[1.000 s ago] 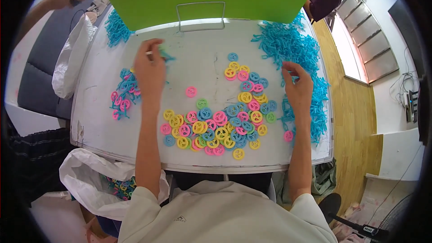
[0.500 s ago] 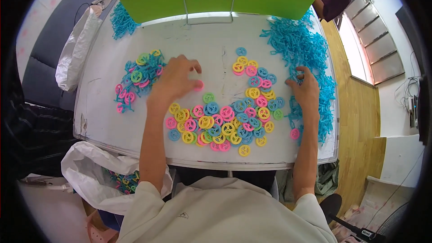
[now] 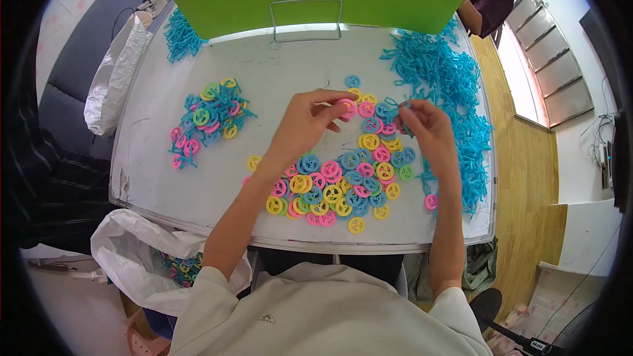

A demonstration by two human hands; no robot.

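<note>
We held a pink ring (image 3: 347, 107) pinched in our left hand (image 3: 304, 122) and a blue stick (image 3: 395, 107) pinched in our right hand (image 3: 422, 125), above the table's (image 3: 277, 72) middle.

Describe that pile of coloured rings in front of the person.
The ring pile is a loose, flat heap of small plastic-looking discs in yellow, pink, blue and a few green, each with cut-outs. It lies on the white table near its front edge. The left forearm crosses over its left side; both hands are above its far end.

Bright even light, window glare at right, fisheye-bent dark corners, sharp centre.
</note>
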